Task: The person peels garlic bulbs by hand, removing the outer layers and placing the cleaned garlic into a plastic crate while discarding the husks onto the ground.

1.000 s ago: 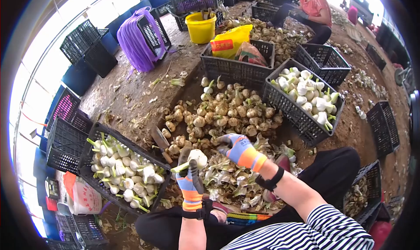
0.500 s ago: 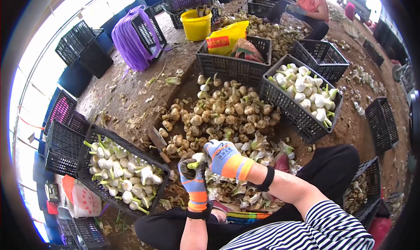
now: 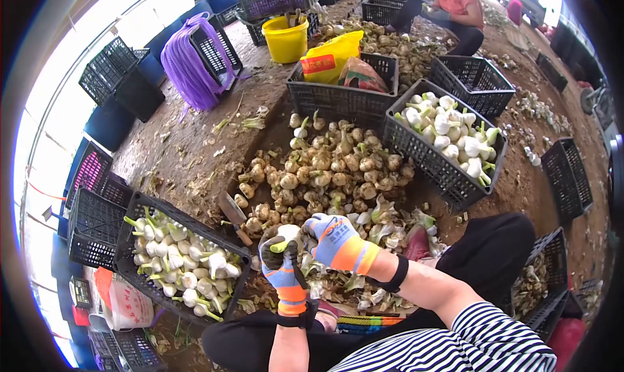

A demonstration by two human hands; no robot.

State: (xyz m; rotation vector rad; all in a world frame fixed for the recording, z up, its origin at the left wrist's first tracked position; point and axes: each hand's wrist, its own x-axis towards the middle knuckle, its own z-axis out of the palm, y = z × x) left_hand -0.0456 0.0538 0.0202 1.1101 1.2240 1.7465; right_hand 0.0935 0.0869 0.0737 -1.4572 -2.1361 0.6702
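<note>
1. A bare dirt floor (image 3: 188,157) fills the frame, ringed with black plastic crates. A seated person in a striped sleeve and dark trousers looks down from the bottom edge.
2. Just below the centre of the frame, the left hand (image 3: 281,268), in a blue and orange glove, has its grip closed around a garlic bulb (image 3: 287,233). The bulb's green stem (image 3: 278,246) pokes out towards the lower left.
3. The right hand (image 3: 333,239), gloved alike, has its fingers curled onto the right side of the same bulb, so both grips close on it.
4. Under and to the right of the hands lies a heap of pale husks (image 3: 364,287).
5. Above the hands, at mid-frame, sits a pile of unpeeled garlic (image 3: 325,170).
6. A cleaver (image 3: 232,209) lies on the ground just left of the pile.
7. The lower-left crate (image 3: 195,220) holds white peeled bulbs, and so does the right crate (image 3: 422,154).
8. At the top of the frame stand a yellow bucket (image 3: 286,40) and purple netting (image 3: 188,60), with another person (image 3: 455,8) seated at the upper right.
</note>
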